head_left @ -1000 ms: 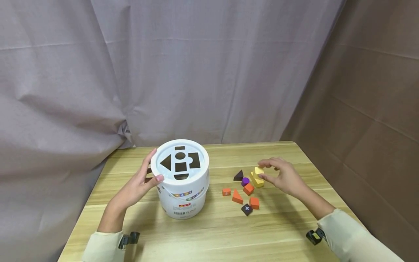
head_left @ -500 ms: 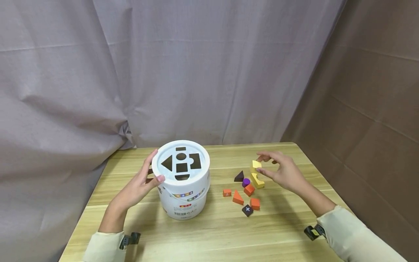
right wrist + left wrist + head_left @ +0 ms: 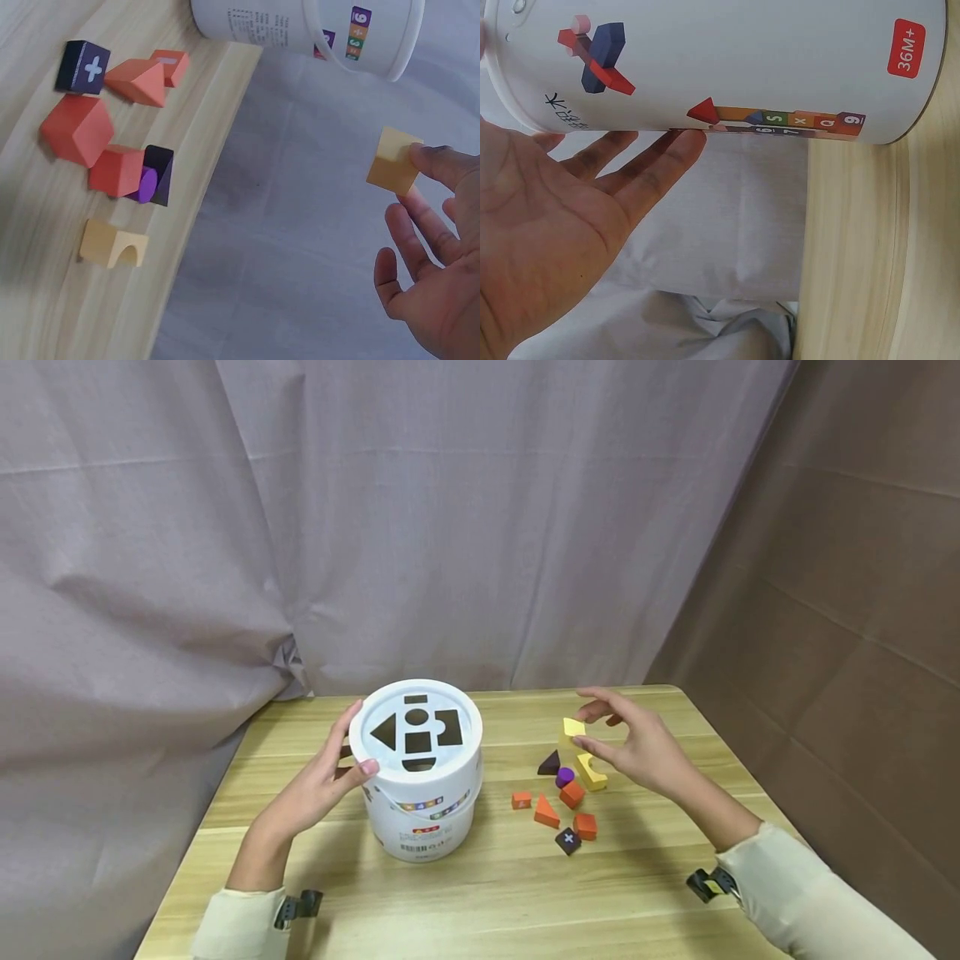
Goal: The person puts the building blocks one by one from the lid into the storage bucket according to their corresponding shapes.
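Note:
A white bucket [image 3: 422, 814] with a shape-cutout lid [image 3: 386, 758] stands upright on the table. My left hand [image 3: 318, 781] holds its left side, thumb at the rim; the left wrist view shows the fingers [image 3: 656, 172] against the printed wall. My right hand [image 3: 641, 745] pinches a small yellow block [image 3: 573, 728] between thumb and fingers, right of the bucket and above the table. The right wrist view shows the block [image 3: 394, 160] with flat faces. Below that hand lies a yellow arch block [image 3: 592, 774], apart from it.
On the wooden table [image 3: 450, 902] lie a dark triangular block [image 3: 550, 763], a purple cylinder [image 3: 565, 777], several orange blocks [image 3: 546, 812] and a dark block with a plus sign [image 3: 568, 840]. Grey curtain [image 3: 420, 527] hangs behind; a brown one [image 3: 847, 610] is at right.
My right hand has lifted the yellow block off the arch block and carried it up and leftward towards the bucket. My left hand stays on the bucket.

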`<state>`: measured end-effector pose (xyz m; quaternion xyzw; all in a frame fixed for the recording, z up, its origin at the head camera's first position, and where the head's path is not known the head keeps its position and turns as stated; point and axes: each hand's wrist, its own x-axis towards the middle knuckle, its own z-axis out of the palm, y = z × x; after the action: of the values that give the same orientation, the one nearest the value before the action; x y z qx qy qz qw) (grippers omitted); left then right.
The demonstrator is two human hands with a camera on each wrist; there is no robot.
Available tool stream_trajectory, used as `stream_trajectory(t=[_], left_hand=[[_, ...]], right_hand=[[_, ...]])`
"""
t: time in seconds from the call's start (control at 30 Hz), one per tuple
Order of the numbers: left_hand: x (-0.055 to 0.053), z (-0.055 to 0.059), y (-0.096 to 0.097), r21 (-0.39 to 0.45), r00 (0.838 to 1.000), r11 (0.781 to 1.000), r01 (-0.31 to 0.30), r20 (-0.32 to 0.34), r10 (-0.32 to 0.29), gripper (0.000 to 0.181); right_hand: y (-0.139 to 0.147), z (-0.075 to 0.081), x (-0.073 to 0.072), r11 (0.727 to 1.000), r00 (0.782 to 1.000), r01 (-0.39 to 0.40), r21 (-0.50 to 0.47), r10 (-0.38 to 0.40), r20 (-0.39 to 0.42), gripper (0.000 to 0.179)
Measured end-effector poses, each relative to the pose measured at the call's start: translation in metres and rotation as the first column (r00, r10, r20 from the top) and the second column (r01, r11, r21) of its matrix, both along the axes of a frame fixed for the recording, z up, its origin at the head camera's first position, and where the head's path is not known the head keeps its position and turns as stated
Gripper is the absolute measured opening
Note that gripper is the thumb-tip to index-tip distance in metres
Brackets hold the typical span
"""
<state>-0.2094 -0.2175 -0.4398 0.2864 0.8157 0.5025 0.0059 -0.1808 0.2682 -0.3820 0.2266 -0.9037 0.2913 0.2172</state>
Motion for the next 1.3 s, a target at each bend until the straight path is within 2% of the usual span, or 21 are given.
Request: stream_trajectory(t=[0.37, 0.7, 1.3], left_hand=[[0.001, -0.001, -0.001, 0.007, 1.000, 1.000, 0.005, 0.002, -0.005, 0.093], [0.002, 0.000, 0.000, 0.011, 1.000, 1.000, 0.012, 0.003, -0.012, 0.092], [0.003, 0.000, 0.001, 0.010, 1.000, 1.000, 0.008, 0.009, -0.008, 0.092]], right_hand=[[-0.018, 0.010, -0.001, 0.996, 0.997, -0.080, -0.037, 0.080, -0.016, 0.068], [-0.029, 0.018, -0.002, 0.996, 0.996, -0.088, -0.016, 0.088, -0.008, 0.066], [-0.051, 0.025, -0.003, 0.989, 0.990, -0.137, -0.053, 0.136, -0.021, 0.062]])
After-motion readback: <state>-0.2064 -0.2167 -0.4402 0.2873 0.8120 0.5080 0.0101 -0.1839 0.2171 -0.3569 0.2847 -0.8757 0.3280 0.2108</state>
